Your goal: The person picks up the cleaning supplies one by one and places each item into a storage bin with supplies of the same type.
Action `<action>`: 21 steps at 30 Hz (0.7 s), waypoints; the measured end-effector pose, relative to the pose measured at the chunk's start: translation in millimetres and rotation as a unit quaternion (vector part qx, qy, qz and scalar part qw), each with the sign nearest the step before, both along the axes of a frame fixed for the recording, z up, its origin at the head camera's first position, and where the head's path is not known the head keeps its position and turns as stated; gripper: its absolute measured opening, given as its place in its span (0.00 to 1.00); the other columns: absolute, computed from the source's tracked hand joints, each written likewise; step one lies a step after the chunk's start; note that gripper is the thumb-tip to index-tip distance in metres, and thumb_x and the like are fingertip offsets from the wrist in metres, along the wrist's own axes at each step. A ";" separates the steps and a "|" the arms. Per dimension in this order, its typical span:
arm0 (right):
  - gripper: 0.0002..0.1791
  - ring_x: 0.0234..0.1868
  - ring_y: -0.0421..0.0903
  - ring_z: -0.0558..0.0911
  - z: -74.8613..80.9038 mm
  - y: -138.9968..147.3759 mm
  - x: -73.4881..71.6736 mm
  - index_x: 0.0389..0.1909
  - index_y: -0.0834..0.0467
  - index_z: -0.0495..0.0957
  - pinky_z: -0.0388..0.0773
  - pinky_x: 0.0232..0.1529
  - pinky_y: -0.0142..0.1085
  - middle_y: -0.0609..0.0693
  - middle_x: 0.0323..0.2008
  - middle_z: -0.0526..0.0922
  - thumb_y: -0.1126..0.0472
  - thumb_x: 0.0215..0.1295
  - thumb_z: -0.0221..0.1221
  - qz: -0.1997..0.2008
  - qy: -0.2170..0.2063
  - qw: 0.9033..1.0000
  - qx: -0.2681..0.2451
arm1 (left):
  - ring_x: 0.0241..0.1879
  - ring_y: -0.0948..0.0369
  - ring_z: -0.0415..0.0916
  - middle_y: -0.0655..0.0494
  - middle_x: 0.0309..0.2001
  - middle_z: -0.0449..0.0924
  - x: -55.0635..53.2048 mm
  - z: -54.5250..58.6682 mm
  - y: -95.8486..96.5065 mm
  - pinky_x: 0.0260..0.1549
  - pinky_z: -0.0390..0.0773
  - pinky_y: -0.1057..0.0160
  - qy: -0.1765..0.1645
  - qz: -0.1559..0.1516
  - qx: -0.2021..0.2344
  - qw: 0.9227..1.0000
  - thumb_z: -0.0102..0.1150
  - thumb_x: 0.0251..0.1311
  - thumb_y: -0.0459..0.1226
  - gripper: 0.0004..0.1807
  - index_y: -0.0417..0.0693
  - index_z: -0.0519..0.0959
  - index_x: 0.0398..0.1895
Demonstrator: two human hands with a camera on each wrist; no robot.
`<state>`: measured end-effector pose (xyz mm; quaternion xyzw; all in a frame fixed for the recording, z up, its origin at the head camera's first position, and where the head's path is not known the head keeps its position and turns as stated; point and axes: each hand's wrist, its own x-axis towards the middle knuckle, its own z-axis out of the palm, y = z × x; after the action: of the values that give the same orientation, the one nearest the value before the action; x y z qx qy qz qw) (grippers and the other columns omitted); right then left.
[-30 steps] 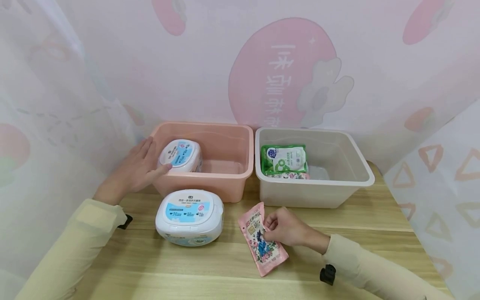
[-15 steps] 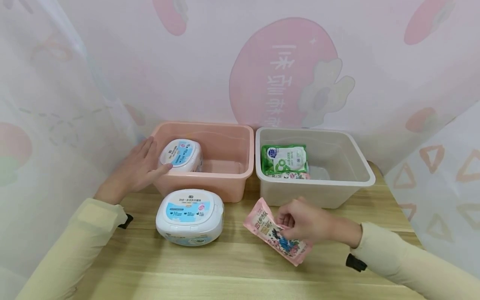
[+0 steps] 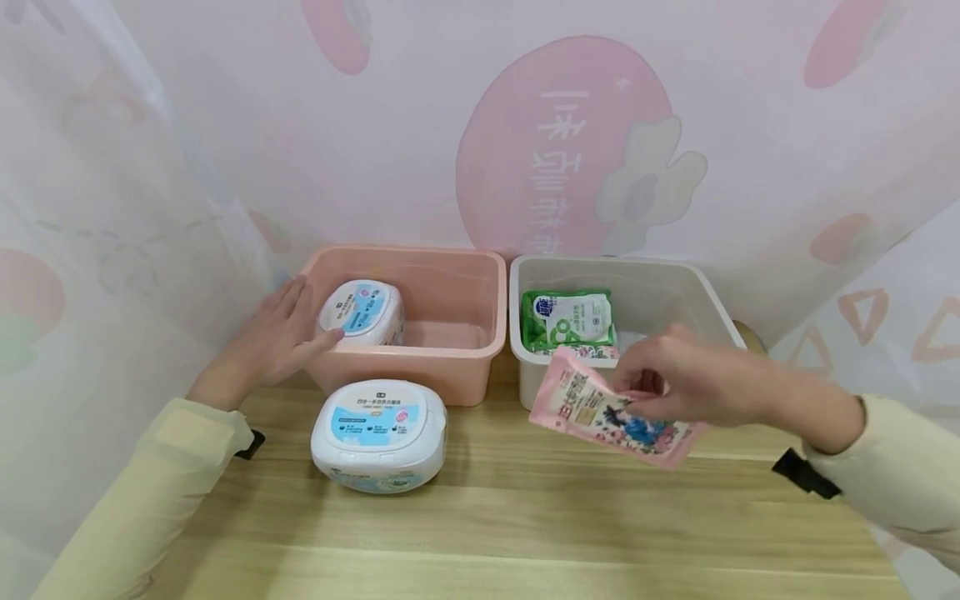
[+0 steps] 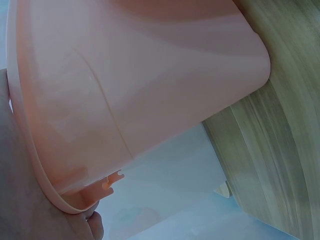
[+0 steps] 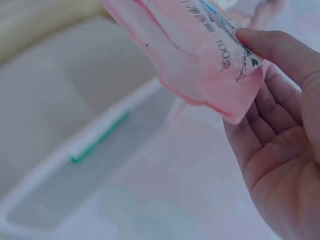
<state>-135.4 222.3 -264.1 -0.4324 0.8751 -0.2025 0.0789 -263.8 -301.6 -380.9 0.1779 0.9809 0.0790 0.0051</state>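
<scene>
The pink floral packet (image 3: 588, 407), pinched and partly covered at its upper edge by the right hand (image 3: 697, 379), tilts before the grey bin (image 3: 660, 296), partly hiding its front, while the left hand (image 3: 264, 337) rests, fingers extended, on the pink bin (image 3: 423, 373).

Patterned backdrop (image 3: 390, 158) behind wooden table (image 3: 465, 533)

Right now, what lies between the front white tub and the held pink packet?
The head view shows only bare table between the tub and packet.
</scene>
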 end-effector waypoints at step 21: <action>0.07 0.33 0.37 0.83 74.3 28.1 -65.3 0.35 0.51 0.87 0.83 0.36 0.27 0.42 0.31 0.88 0.65 0.61 0.75 -0.157 0.091 0.977 0.113 | 0.84 0.30 0.35 0.28 0.85 0.31 1.8 0.4 -0.2 0.80 0.43 0.28 0.001 0.006 0.000 1.000 0.38 0.75 0.68 0.58 0.31 0.35 0.84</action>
<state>-200.7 250.4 -189.8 -0.2941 0.9529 -0.0724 0.0144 -261.9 -301.7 -380.5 0.1726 0.9818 0.0788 0.0040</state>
